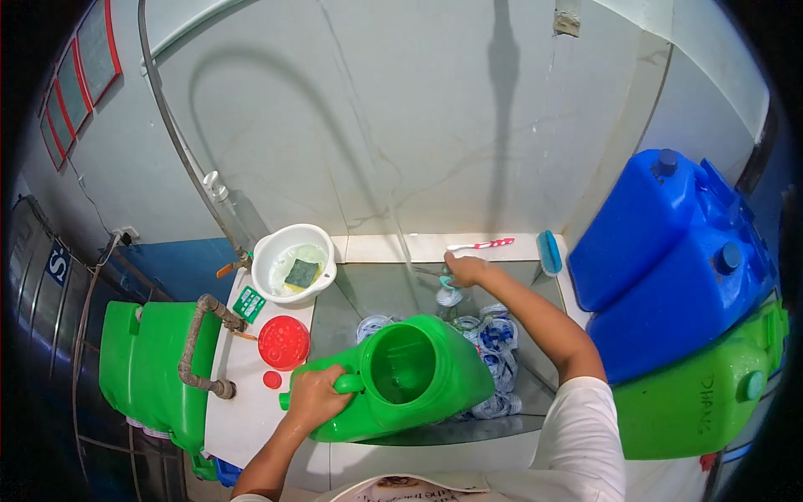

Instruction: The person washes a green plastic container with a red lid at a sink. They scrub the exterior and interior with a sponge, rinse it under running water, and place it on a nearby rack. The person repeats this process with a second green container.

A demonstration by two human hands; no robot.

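Note:
My left hand [316, 398] is closed around the handle of a green plastic jerrycan [456, 368]. The jerrycan lies tilted over the near part of the grey sink [351, 289], its wide round mouth facing up. Beyond it, my right hand [468, 270] reaches over the far part of the sink with the fingers curled. Just below those fingers is a clear, bottle-like thing with a teal ring [447, 283]; what the fingers grip is partly hidden. Several clear and blue-white rounded pieces [499, 368] lie in the sink, partly behind the jerrycan.
Left of the sink are a white basin [261, 269] with a sponge [301, 274], a red lid [283, 343] and a pipe [192, 343]. A toothbrush [493, 243] and blue brush [549, 253] lie on the far ledge. Blue jerrycans [652, 276] stand right, above a green one [694, 410].

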